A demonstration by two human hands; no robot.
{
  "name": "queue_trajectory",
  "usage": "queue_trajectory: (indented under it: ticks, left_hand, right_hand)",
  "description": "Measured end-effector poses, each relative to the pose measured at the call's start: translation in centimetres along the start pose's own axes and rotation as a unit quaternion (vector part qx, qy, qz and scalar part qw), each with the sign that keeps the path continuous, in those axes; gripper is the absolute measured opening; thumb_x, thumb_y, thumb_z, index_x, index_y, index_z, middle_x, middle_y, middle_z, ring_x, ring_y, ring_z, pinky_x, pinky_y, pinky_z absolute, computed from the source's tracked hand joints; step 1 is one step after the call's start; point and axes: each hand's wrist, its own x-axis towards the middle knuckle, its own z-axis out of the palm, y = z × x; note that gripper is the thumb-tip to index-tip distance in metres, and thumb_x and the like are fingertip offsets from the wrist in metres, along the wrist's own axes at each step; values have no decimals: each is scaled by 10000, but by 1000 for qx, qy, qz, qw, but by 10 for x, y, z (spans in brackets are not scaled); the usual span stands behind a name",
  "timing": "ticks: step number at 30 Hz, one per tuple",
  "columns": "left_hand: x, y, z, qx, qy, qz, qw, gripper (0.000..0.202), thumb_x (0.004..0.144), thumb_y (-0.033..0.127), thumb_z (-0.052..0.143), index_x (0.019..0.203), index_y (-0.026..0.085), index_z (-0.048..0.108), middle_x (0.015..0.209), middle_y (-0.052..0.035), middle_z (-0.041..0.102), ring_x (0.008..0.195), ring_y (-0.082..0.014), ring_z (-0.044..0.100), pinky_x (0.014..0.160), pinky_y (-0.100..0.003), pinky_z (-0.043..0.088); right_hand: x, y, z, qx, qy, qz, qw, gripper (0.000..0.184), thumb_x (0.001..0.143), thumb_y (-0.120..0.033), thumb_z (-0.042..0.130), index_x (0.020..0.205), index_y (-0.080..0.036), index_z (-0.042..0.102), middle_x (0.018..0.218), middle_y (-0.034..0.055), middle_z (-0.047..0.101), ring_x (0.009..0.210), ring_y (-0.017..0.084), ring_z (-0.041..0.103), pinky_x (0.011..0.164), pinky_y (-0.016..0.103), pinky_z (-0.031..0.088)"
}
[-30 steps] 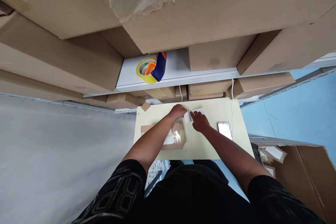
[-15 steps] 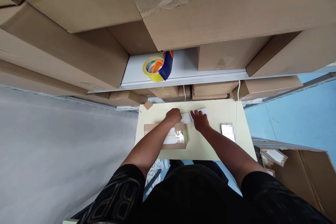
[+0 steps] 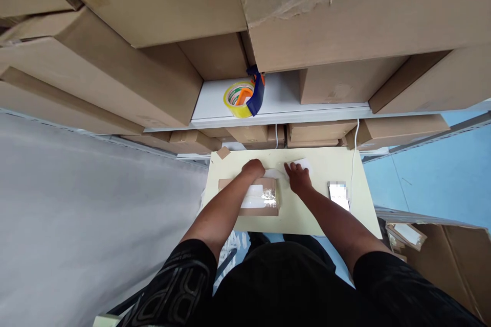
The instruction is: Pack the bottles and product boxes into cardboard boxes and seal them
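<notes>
Left hand [image 3: 253, 168] and right hand [image 3: 298, 178] are both closed on a white paper slip [image 3: 276, 173], held between them at frame centre, just above the flat taped parcel [image 3: 256, 197] on the small table [image 3: 307, 214]. Fingertip detail is too small to be made out.

For a clean job, the slip is best kept taut and squared to the parcel edge before it is pressed down, smoothed from one end.

An open carton [image 3: 448, 250] is seen at lower right; packets [image 3: 409, 235] are inside. Shelf boxes [image 3: 337, 87] at the top are shut, contents not visible. A tape roll [image 3: 241, 99] sits on the shelf [image 3: 284, 107], and a phone [image 3: 339, 195] lies right of the hands.
</notes>
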Motion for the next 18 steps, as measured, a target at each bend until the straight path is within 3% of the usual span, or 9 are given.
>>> queue_trajectory:
  ticks: [5, 8, 12, 15, 18]
  left_hand:
    - [-29, -31, -18, -97, 80, 59, 990, 259, 948, 295, 516, 1057, 185, 724, 1099, -102, 772, 995, -205, 722, 798, -252, 527]
    - [-56, -46, -27, -262, 117, 83, 954, 272, 975, 327, 484, 1017, 182, 709, 995, -69, 780, 832, -163, 728, 720, -234, 539]
    - [-97, -57, -34, -441, 123, 89, 885, 195, 910, 334, 591, 886, 174, 700, 808, -51, 757, 713, -165, 705, 633, -243, 530]
    - [-128, -60, -36, -528, 92, 95, 839, 177, 875, 337, 625, 845, 172, 683, 731, -42, 732, 660, -164, 685, 585, -245, 504]
    - [-157, -65, -36, -581, 53, 133, 801, 237, 861, 400, 647, 847, 165, 673, 676, -46, 703, 600, -153, 656, 545, -239, 467]
  right_hand:
    - [-2, 2, -1, 10, 10, -14, 1000, 831, 856, -130, 500, 1643, -177, 239, 1464, 192, 461, 1238, 340, 434, 926, 472, 433]
    - [-12, 5, -15, 64, 31, 4, 997, 844, 887, -213, 506, 1652, -114, 162, 1401, 202, 518, 1192, 339, 481, 933, 464, 446]
    - [-41, -6, -54, 148, 200, 19, 968, 847, 959, -402, 494, 1651, -91, 118, 1530, 231, 427, 1319, 373, 435, 1041, 497, 423]
    - [-63, -33, -90, 163, 285, -53, 943, 788, 950, -403, 535, 1629, -127, 247, 1616, 216, 350, 1453, 395, 324, 1148, 544, 343]
    - [-74, -68, -118, 233, 279, -101, 926, 609, 902, -252, 548, 1504, -174, 500, 1531, 175, 503, 1405, 357, 432, 1145, 509, 382]
